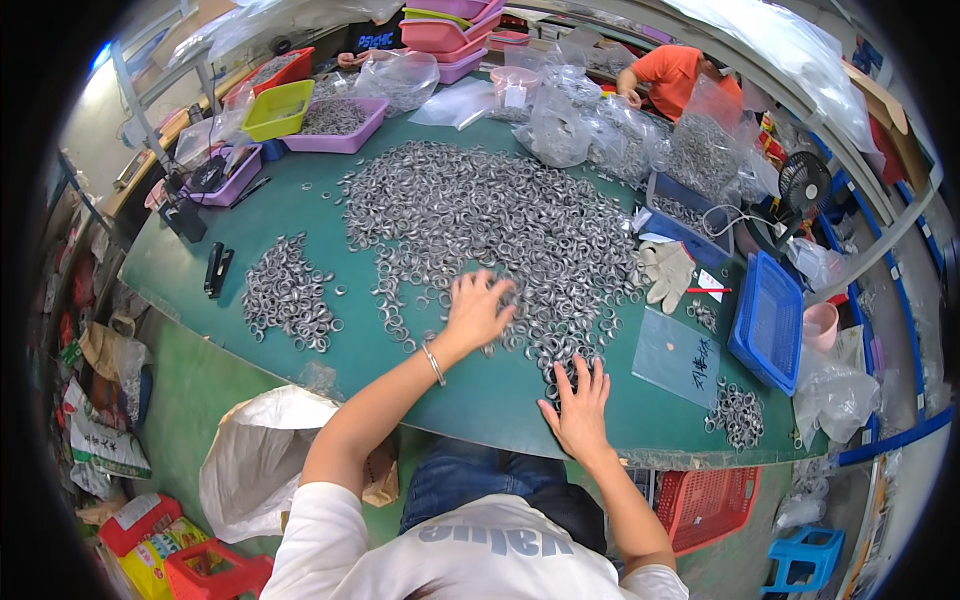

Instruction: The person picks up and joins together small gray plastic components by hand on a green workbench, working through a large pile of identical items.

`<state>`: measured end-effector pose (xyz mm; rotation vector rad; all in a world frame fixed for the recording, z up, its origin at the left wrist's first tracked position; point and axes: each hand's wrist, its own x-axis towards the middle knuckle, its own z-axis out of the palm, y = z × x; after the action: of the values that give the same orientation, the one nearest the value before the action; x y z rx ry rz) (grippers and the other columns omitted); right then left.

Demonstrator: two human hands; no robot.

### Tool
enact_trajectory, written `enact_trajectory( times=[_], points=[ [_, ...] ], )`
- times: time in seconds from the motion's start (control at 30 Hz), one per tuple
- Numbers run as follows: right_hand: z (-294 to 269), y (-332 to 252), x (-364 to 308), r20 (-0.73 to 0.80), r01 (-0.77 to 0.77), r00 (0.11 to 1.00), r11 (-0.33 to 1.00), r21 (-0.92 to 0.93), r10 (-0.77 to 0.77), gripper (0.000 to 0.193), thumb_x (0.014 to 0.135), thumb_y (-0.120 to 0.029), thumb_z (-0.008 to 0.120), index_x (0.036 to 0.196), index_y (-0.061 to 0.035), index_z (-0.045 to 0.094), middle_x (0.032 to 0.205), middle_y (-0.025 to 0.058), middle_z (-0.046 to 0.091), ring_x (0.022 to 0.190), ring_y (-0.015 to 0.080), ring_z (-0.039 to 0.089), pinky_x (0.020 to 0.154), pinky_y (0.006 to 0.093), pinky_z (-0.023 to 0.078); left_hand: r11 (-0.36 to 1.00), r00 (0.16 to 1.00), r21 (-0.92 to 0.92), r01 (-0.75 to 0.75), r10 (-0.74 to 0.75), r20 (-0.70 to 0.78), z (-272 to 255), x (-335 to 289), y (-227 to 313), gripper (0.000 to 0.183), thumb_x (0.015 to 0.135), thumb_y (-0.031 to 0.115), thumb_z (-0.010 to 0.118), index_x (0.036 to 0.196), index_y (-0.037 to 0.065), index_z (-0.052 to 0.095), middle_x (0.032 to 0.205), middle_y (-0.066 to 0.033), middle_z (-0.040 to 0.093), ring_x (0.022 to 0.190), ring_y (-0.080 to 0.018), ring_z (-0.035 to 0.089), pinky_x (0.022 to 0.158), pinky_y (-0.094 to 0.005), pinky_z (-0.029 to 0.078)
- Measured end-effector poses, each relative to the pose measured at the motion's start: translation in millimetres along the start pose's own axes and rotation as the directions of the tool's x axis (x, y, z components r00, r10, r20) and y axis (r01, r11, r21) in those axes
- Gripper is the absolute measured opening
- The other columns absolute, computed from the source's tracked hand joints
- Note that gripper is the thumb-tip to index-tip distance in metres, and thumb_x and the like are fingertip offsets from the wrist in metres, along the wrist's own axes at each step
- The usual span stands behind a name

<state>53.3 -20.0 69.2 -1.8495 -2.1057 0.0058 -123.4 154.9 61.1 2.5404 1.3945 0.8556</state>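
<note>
Sitting lowest, blue stool and red basket on the near right of the big ring pile, red stool and white sack on its near left, all below the green table. Right hand palm-down, fingers spread wide, over the narrow tail of rings at the pile's near end. Left hand also palm-down, fingers wide and slightly bent, on the pile's near edge, a bit farther in. Can't tell if any ring is caught under either palm. Pile itself is loose grey metal rings, heaped, covering the table's middle. Right of the pile: small ring heap, clear plastic sheet with dark handwriting, nested blue trays, red pen, pale glove just beside the pile. Left of it: second ring heap, well apart from a black stapler-like tool. Far right of the pile: blue bin with rings, black fan. Far left: purple tray, also holding rings, touching a yellow-green tray. Beyond the pile: filled clear bags, then a co-worker in orange, stacked pink trays.
</note>
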Motion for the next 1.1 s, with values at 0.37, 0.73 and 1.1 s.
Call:
enact_trajectory(
  times=[0.37, 0.73, 1.1],
  points=[
    [2, 22, 27, -0.063, 0.197, 0.98, 0.962, 0.188, -0.189, 0.042, 0.074, -0.01, 0.065, 0.114, -0.0058, 0.052, 0.128, 0.0177, 0.037, 0.122, 0.0413, 0.032, 0.098, 0.0503, 0.03, 0.989, 0.982, -0.052, -0.138, 0.143, 0.12, -20, -64, 46, 0.039, 0.076, 0.008, 0.06, 0.114, 0.013, 0.053, 0.118, -0.0181, 0.043, 0.117, -0.0398, 0.035, 0.1, -0.0556, 0.026],
    [-7, -1, 22, -0.102, 0.151, 0.986, 0.972, 0.178, -0.134, 0.028, 0.073, 0.0, 0.059, 0.1, -0.0048, 0.053, 0.096, 0.0091, 0.054, 0.103, 0.0276, 0.049, 0.098, 0.0479, 0.029, 0.997, 0.965, -0.083, -0.011, 0.033, 0.26, -69, -67, 86, 0.041, 0.08, 0.005, 0.053, 0.12, 0.01, 0.049, 0.125, -0.0157, 0.041, 0.122, -0.0368, 0.035, 0.101, -0.0551, 0.025],
    [-10, 3, 10, -0.191, 0.074, 0.981, 0.987, 0.142, -0.047, 0.02, 0.069, -0.007, 0.067, 0.088, -0.0038, 0.061, 0.104, 0.0098, 0.052, 0.103, 0.0287, 0.048, 0.09, 0.0421, 0.033, 0.961, 0.986, -0.237, 0.143, -0.117, 0.118, -45, -142, 92, 0.034, 0.073, 0.013, 0.068, 0.106, 0.009, 0.057, 0.128, -0.0126, 0.038, 0.126, -0.0387, 0.027, 0.103, -0.0541, 0.02]
  ],
)
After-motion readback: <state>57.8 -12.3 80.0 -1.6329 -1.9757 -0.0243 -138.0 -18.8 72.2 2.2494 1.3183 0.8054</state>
